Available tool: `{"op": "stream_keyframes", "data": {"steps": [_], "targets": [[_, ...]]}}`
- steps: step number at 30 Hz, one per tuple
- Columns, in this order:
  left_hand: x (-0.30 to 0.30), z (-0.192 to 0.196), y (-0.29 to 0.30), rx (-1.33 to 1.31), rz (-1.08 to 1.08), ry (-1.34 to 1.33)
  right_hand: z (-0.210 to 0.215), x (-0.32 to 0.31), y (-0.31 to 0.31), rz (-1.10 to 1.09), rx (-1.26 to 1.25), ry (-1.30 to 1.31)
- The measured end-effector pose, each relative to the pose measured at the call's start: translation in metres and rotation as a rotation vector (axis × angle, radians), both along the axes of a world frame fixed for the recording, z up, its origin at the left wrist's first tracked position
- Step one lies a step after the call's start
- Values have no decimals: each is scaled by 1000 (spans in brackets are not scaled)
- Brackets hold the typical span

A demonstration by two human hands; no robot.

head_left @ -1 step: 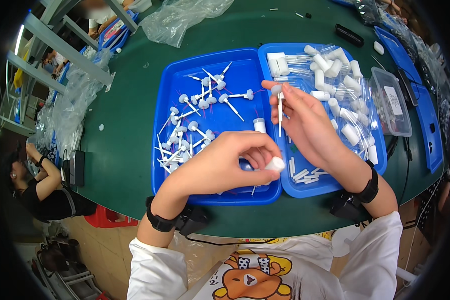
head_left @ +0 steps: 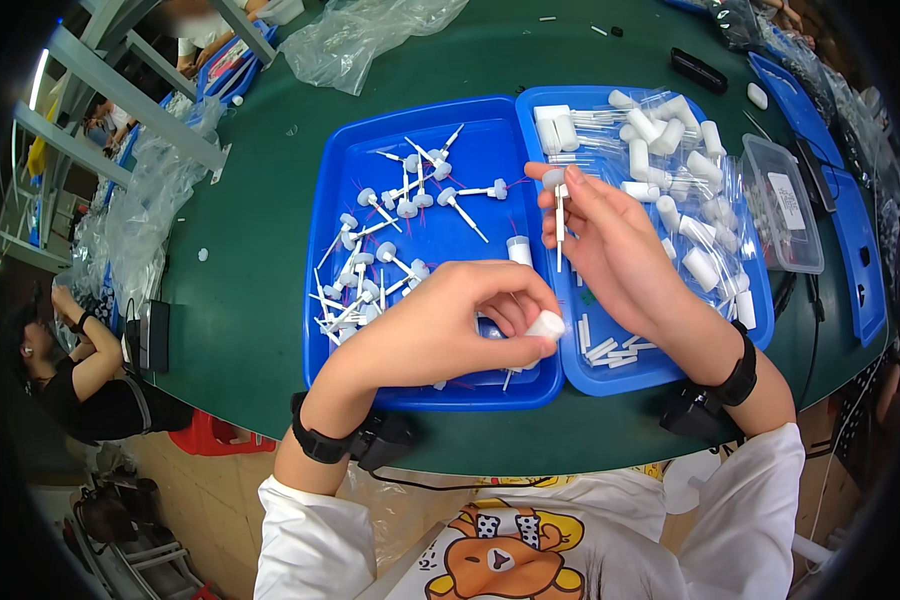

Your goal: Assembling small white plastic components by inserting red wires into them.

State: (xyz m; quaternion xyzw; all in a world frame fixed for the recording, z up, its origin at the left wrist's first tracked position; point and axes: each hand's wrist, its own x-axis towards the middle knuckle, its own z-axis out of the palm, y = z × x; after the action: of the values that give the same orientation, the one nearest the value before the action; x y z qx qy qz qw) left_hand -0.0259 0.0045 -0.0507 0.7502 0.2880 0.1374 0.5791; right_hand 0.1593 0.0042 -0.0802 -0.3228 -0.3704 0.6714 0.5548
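My left hand (head_left: 470,320) is closed on a white cylindrical cap (head_left: 547,326), above the near right part of the darker blue tray (head_left: 450,115). Between the thumb and fingers of my right hand (head_left: 615,235) is a white stem with a round greyish head (head_left: 554,179), its thin end pointing down. Similar stemmed pieces (head_left: 407,205) with thin reddish wires lie scattered in that tray. A white cylinder (head_left: 519,250) stands just beyond my left hand. In the lighter blue tray (head_left: 610,382) are many white cylinders (head_left: 702,266) on clear tubes and short white tubes (head_left: 610,350).
A clear plastic box (head_left: 805,240) sits right of the trays on the green table (head_left: 240,280). Plastic bags (head_left: 355,45) lie at the far side, near a metal frame (head_left: 135,90). A black case (head_left: 698,70) rests far right. Another person (head_left: 85,360) sits at the left.
My left hand has shifted very slightly left with the white cap. My right hand stays in place with the stemmed piece.
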Motion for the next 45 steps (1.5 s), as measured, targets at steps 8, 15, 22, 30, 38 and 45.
{"op": "stream_keyframes", "data": {"steps": [8, 15, 22, 30, 38, 45], "targets": [[-4, 5, 9, -228, 349, -25, 2, -1, -1, 48, -15, -1], [-1, 1, 8, -237, 464, -264, -1, -8, -4, -38, 252, -262], [-3, 3, 9, -271, 487, -308, -4, -7, -3, -78, 520, -432], [2, 1, 4, -310, 436, -322, 0, -6, -7, -32, 506, -562], [3, -3, 5, -294, 452, -367, 0, -10, -7, -104, 500, -455], [3, 0, 4, -254, 475, -332, 2, -12, -10, -158, 546, -537]]}}
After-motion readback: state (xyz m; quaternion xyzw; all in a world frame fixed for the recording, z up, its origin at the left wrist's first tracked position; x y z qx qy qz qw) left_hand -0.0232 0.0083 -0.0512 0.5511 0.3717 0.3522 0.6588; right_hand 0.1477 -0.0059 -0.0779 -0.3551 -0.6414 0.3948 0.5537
